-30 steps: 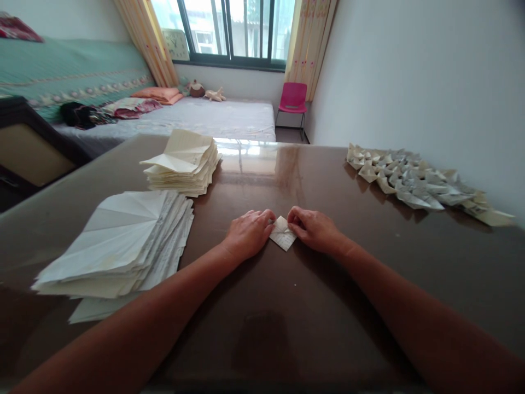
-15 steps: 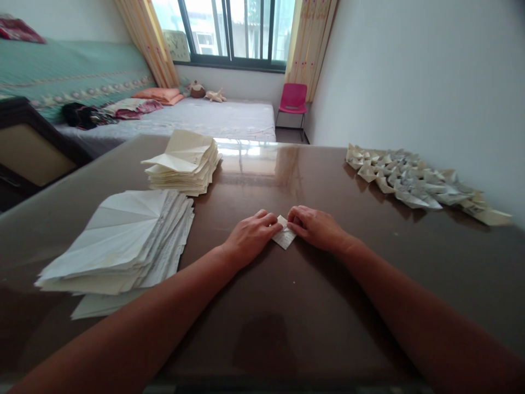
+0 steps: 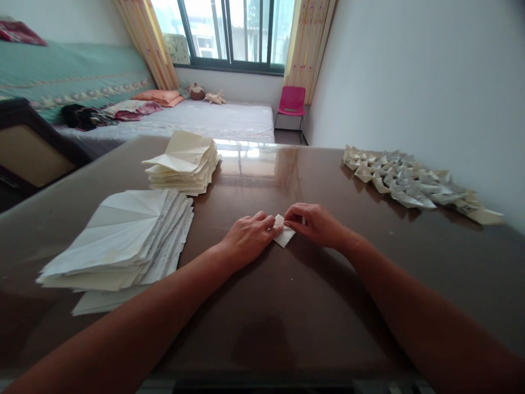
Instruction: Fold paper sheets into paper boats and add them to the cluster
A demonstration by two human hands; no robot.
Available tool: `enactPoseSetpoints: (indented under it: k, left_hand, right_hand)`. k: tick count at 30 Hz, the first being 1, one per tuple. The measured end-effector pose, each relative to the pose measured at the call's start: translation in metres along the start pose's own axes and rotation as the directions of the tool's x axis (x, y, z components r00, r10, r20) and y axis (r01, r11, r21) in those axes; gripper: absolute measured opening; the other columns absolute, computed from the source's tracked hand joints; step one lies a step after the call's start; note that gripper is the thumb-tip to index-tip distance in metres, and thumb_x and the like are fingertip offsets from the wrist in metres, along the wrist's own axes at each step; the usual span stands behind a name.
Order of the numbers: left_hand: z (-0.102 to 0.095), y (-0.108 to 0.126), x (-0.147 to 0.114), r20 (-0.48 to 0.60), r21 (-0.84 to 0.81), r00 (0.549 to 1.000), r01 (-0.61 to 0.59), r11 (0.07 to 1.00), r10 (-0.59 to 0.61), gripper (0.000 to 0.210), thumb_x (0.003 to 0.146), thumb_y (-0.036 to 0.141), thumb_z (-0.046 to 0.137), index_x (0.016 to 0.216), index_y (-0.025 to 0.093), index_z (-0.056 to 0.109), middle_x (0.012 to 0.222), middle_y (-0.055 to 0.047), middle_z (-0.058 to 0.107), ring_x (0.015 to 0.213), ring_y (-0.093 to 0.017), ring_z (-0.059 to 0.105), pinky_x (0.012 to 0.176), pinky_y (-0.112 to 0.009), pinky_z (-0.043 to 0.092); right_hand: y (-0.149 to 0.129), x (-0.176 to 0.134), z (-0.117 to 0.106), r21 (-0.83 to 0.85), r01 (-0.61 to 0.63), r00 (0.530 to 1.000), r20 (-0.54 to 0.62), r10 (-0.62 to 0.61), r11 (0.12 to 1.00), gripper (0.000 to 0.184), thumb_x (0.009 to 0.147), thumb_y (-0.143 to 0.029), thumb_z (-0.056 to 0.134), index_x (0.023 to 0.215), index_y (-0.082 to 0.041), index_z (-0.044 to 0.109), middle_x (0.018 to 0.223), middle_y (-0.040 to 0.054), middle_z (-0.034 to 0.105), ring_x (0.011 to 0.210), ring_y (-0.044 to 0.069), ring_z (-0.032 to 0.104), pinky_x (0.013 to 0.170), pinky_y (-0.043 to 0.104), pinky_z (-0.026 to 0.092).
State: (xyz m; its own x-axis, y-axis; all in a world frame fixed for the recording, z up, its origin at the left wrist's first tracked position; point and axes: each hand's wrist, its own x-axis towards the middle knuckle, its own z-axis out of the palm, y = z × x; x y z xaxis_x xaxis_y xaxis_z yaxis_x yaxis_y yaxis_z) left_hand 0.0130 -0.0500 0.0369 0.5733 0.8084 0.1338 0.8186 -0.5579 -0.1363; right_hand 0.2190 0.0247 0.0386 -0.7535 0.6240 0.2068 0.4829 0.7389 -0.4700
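Observation:
A small folded piece of paper, diamond-shaped with faint writing, lies on the brown glossy table. My left hand grips its left side, fingers pressed together on the paper. From the right, my right hand pinches at the upper right part with thumb and forefinger, its other fingers curled. The fingertips cover part of the folds. At the right back of the table sits a cluster of folded paper boats.
Left of my left arm lies a stack of creased white paper sheets. Behind it stands a stack of cream sheets. Past the table are a bed and a pink chair; a white wall runs along the right.
My right hand has lifted slightly and its fingertips have shifted left over the paper. My left hand stays on it. The whole view has shifted a little.

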Motion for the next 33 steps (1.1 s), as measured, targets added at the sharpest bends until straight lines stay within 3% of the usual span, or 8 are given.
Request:
enactPoseSetpoints:
  k: [6, 11, 14, 17, 22, 26, 33]
  left_hand:
    - [-0.002, -0.003, -0.001, -0.002, -0.005, 1.000, -0.018, 1.000, 0.018, 0.029, 0.095, 0.026, 0.042, 0.120, 0.028, 0.056, 0.102, -0.003, 0.061, 0.093, -0.018, 0.052, 0.067, -0.027, 0.043]
    - [-0.009, -0.008, -0.004, 0.030, 0.014, 0.999, -0.027, 1.000, 0.027, 0.027, 0.095, 0.023, 0.042, 0.112, 0.027, 0.063, 0.100, -0.002, 0.065, 0.091, -0.018, 0.055, 0.062, -0.027, 0.041]
    - [-0.015, -0.009, -0.005, 0.059, 0.037, 0.998, -0.018, 0.999, 0.016, 0.026, 0.094, 0.022, 0.043, 0.105, 0.026, 0.066, 0.097, -0.002, 0.067, 0.087, -0.019, 0.058, 0.059, -0.027, 0.040]
    - [-0.019, -0.009, -0.005, 0.090, 0.036, 0.996, 0.000, 0.999, -0.003, 0.022, 0.091, 0.020, 0.048, 0.102, 0.025, 0.068, 0.098, -0.002, 0.068, 0.088, -0.020, 0.059, 0.057, -0.028, 0.040]
    - [-0.022, -0.009, -0.005, 0.126, 0.004, 0.991, 0.034, 0.999, -0.034, 0.022, 0.087, 0.016, 0.054, 0.101, 0.023, 0.069, 0.096, -0.003, 0.071, 0.088, -0.019, 0.061, 0.058, -0.026, 0.041]
    - [-0.020, -0.009, -0.005, 0.100, -0.017, 0.994, 0.042, 0.999, -0.040, 0.022, 0.086, 0.014, 0.054, 0.099, 0.022, 0.070, 0.095, -0.004, 0.071, 0.088, -0.019, 0.061, 0.058, -0.025, 0.041]
    - [-0.019, -0.008, -0.005, 0.099, 0.010, 0.994, 0.043, 0.999, -0.044, 0.020, 0.087, 0.015, 0.052, 0.095, 0.020, 0.070, 0.099, -0.004, 0.071, 0.089, -0.020, 0.061, 0.055, -0.025, 0.039]
  right_hand:
    - [-0.006, 0.000, 0.007, -0.100, 0.012, 0.990, 0.140, 0.002, 0.995, 0.014, 0.087, -0.030, 0.054, 0.081, -0.019, 0.060, 0.077, 0.0021, 0.062, 0.066, 0.012, 0.052, 0.061, 0.023, 0.034]
    - [-0.010, 0.002, 0.007, -0.231, -0.047, 0.986, 0.142, 0.082, 0.972, 0.029, 0.093, -0.040, 0.044, 0.082, -0.019, 0.060, 0.081, 0.0047, 0.064, 0.070, 0.014, 0.055, 0.062, 0.025, 0.033]
    - [-0.014, 0.001, 0.005, -0.240, -0.077, 0.985, 0.134, 0.112, 0.968, 0.026, 0.094, -0.039, 0.044, 0.096, -0.019, 0.060, 0.084, 0.0043, 0.065, 0.072, 0.015, 0.056, 0.063, 0.024, 0.034]
    - [-0.017, -0.002, -0.001, -0.217, -0.005, 0.981, 0.188, 0.047, 0.976, 0.031, 0.093, -0.030, 0.044, 0.122, -0.022, 0.054, 0.092, 0.0047, 0.065, 0.080, 0.016, 0.058, 0.069, 0.024, 0.037]
    - [-0.024, -0.007, -0.003, -0.381, 0.088, 0.959, 0.283, 0.026, 0.920, 0.045, 0.091, -0.017, 0.039, 0.134, -0.022, 0.049, 0.102, 0.0105, 0.062, 0.090, 0.020, 0.056, 0.076, 0.029, 0.040]
    - [-0.027, -0.006, 0.007, -0.450, 0.084, 0.962, 0.270, 0.045, 0.889, 0.054, 0.086, -0.013, 0.041, 0.140, -0.015, 0.040, 0.114, 0.0146, 0.058, 0.102, 0.024, 0.053, 0.084, 0.032, 0.040]
    - [-0.029, -0.004, 0.012, -0.497, 0.040, 0.973, 0.217, 0.080, 0.867, 0.051, 0.089, -0.017, 0.039, 0.139, -0.014, 0.041, 0.112, 0.0144, 0.059, 0.100, 0.025, 0.055, 0.081, 0.034, 0.042]
